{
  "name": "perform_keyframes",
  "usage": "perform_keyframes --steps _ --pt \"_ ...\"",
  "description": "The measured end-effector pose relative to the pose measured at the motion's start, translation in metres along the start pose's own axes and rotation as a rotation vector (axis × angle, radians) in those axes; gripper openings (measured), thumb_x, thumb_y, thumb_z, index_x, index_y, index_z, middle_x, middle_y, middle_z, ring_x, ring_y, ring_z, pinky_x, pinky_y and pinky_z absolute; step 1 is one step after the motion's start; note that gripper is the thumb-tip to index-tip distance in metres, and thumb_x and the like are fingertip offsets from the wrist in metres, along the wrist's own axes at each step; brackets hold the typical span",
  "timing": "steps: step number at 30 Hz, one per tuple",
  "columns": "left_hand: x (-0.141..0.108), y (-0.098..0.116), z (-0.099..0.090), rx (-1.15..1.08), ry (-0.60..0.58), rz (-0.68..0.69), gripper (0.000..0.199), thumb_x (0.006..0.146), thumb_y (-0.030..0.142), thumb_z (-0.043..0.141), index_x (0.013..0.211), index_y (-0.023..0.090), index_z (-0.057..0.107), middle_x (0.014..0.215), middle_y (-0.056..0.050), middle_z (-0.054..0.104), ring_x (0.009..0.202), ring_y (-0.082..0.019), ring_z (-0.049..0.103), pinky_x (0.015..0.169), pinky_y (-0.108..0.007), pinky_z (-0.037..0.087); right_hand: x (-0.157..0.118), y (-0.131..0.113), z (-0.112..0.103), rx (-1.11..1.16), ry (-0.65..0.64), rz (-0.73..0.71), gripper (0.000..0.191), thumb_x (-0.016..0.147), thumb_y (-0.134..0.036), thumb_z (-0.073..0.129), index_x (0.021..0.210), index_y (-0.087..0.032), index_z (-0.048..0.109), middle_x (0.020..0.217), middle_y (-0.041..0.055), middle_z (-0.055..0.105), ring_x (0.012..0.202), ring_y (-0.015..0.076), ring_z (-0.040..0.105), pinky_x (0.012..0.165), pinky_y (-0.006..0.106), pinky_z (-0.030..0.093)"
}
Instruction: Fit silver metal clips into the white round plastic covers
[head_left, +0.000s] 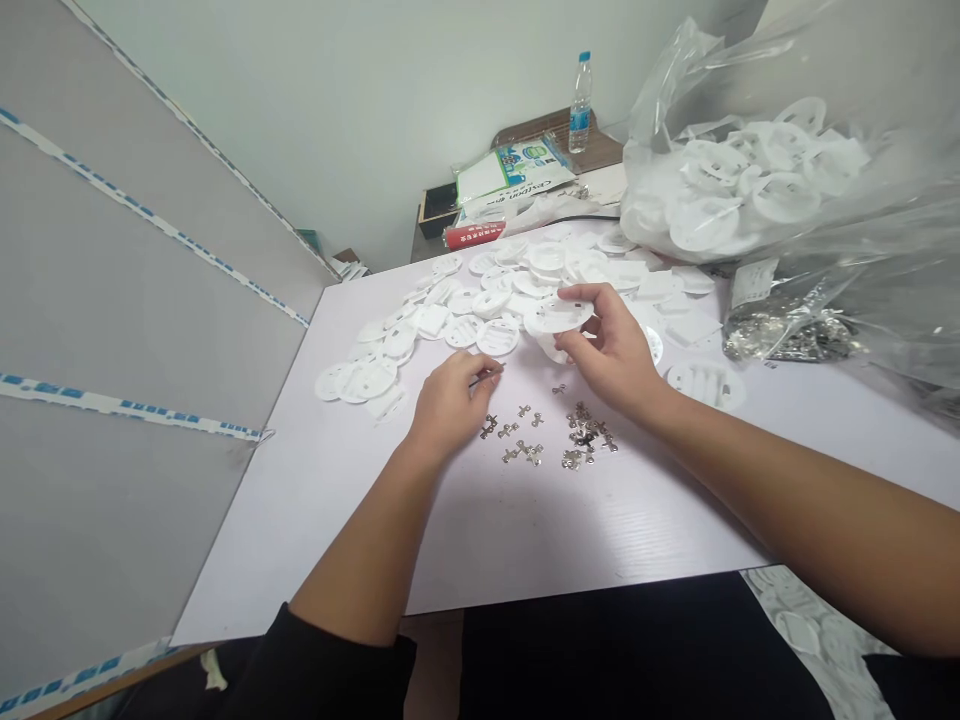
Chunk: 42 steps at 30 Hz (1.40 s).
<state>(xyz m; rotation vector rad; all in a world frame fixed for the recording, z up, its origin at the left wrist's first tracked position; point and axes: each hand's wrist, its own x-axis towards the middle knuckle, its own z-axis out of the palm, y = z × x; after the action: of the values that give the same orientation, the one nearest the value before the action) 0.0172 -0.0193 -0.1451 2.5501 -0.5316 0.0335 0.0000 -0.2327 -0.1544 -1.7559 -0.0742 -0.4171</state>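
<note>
Beyond the hands [615,355], white discs [498,338] lie beside a bag [757,85].

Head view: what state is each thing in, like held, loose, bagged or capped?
Left hand: closed around a thin dark piece.
Right hand: pinching one white disc by its edge.
Other white discs: loose, piled on the table.
Metal pieces: loose, some heaped, some scattered.
Large clear bag: holding more discs; whether sealed, unclear.
Bottle: upright, capped.
Red tube: lying on its side.
</note>
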Motion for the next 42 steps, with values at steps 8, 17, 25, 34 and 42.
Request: perform_keyframes --steps 8,17,25,34,42 --pt "-0.011 0.008 0.005 0.083 -0.235 0.365 0.027 0.097 0.024 0.053 0.107 0.026 0.078 0.093 -0.002 0.067 0.073 -0.012 0.061 0.066 -0.028 0.045 0.003 -0.001 -0.002 -0.003 0.006 0.007 0.033 0.083 -0.029 0.061 0.116 -0.027 0.054 0.087 0.0010 0.063 0.073 0.0206 0.063 0.064 0.037 0.054" --pt "-0.018 0.027 0.015 0.163 -0.332 0.532 0.032 0.101 0.031 0.049 0.123 0.032 0.073 0.099 -0.002 0.067 0.072 -0.011 0.059 0.062 -0.026 0.043 0.003 -0.002 -0.002 0.002 0.002 -0.032 0.032 0.081 -0.029 0.061 0.112 -0.026 0.054 0.115 0.0047 0.065 0.077 0.0188 0.062 0.065 0.036 0.053" --pt "-0.017 0.023 0.012 0.142 -0.204 0.452 0.034 0.099 0.024 0.047 0.122 0.026 0.072 0.094 -0.002 0.066 0.067 -0.011 0.055 0.061 -0.026 0.043 0.002 -0.002 -0.001 -0.015 -0.024 -0.054 0.030 0.081 -0.028 0.060 0.110 -0.025 0.055 0.120 0.0054 0.065 0.075 0.0172 0.061 0.065 0.035 0.053" --pt "-0.012 0.017 0.005 0.326 -0.102 0.206 0.034 0.102 0.029 0.044 0.124 0.028 0.071 0.100 -0.004 0.067 0.078 -0.017 0.061 0.061 -0.029 0.041 0.005 -0.001 -0.003 -0.020 -0.004 -0.036 0.030 0.083 -0.031 0.061 0.112 -0.026 0.055 0.109 0.0041 0.066 0.076 0.0188 0.062 0.068 0.037 0.054" --pt "-0.011 0.009 -0.005 0.185 0.137 0.422 0.026 0.099 0.025 0.054 0.113 0.020 0.074 0.099 -0.008 0.070 0.094 -0.022 0.064 0.082 -0.037 0.053 0.019 0.018 -0.007 0.014 0.092 -0.169 0.027 0.088 -0.034 0.060 0.114 -0.026 0.053 0.114 0.0037 0.064 0.072 0.0165 0.062 0.064 0.034 0.053"
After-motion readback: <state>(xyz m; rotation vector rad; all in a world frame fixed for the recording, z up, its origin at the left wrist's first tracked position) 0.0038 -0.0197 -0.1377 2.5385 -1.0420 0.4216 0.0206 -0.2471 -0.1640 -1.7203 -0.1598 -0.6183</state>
